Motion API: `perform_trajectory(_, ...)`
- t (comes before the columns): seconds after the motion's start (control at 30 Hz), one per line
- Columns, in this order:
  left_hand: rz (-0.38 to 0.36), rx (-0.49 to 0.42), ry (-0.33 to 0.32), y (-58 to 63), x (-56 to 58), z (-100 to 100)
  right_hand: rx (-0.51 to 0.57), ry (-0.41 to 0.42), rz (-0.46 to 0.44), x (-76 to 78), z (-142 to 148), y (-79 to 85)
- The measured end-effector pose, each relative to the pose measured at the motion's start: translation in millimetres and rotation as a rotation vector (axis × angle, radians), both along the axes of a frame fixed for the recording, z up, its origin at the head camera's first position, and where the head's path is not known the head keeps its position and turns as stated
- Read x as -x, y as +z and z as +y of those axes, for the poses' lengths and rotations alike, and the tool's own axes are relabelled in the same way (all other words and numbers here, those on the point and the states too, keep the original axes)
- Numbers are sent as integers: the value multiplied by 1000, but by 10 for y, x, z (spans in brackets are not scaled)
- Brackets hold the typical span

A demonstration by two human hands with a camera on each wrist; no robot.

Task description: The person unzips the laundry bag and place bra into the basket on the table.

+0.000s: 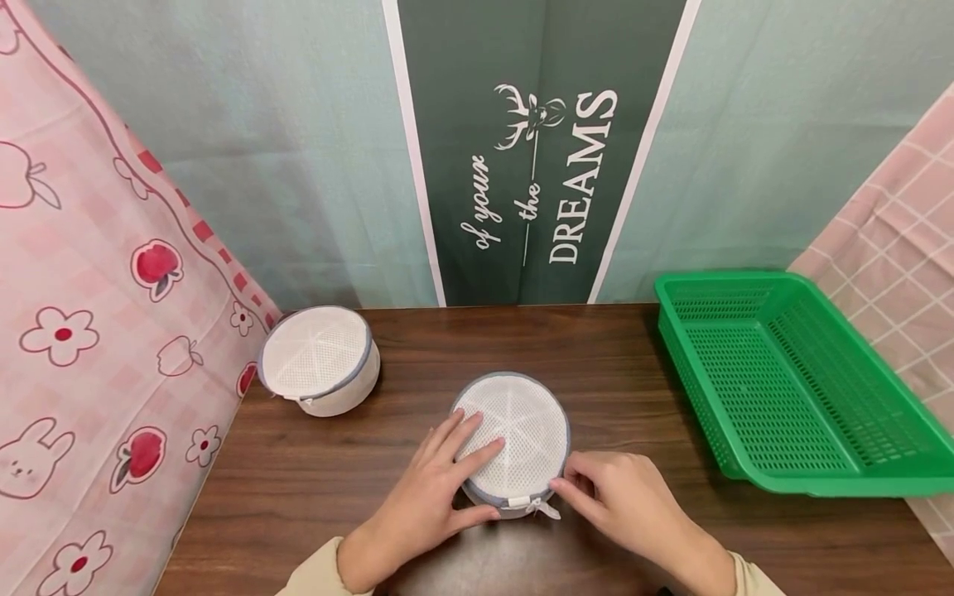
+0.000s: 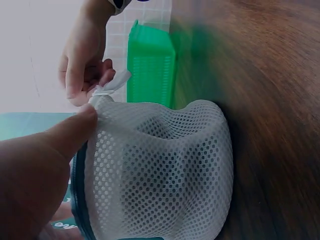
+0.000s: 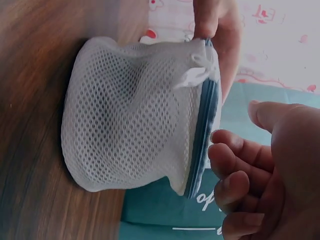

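A round white mesh laundry bag point(image 1: 522, 430) with a blue zippered rim stands at the front middle of the table. My left hand point(image 1: 440, 480) rests on its top with straight, spread fingers, the thumb at the rim beside the white tab. In the left wrist view that thumb point(image 2: 75, 130) presses at the edge near a small white ribbon point(image 2: 114, 85). At the bag's right side is my right hand point(image 1: 622, 497), its fingers loosely bent. The right wrist view shows the right fingertips point(image 3: 222, 157) close to the zipper point(image 3: 202, 135), with the thumb apart from them.
A second white mesh bag point(image 1: 316, 356) of the same kind stands at the back left of the dark wooden table point(image 1: 313, 488). To the right lies a green plastic basket point(image 1: 693, 397) with slotted walls. Printed cloths point(image 1: 328, 124) hang behind and at both sides.
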State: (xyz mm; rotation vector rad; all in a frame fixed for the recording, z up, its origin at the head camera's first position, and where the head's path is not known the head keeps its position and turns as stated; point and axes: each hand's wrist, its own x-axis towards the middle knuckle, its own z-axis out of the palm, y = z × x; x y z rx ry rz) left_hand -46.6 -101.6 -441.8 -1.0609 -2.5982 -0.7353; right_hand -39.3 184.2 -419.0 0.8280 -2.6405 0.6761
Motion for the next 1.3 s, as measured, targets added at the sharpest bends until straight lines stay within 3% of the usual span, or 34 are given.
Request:
perform_trajectory(0.17,53,-19,-14,-44,18,10,-20,38,-2,-15,-24,-22)
perform_trajectory(0.47,18,-43,-6,-73,26,28,-60,70,-3,-30,-79,-70)
perform_trajectory(0.63,0,-54,-3,-77,48,45,-85,72,51,-30,-113,-101)
perform_trajectory(1.0,-36,-63,13,-92,57,68,-80,-23,156,-56,-196,-178)
perform_trajectory(1.3,14,-100,17,-129,69,99,-7,-53,220,-49,-230,-215)
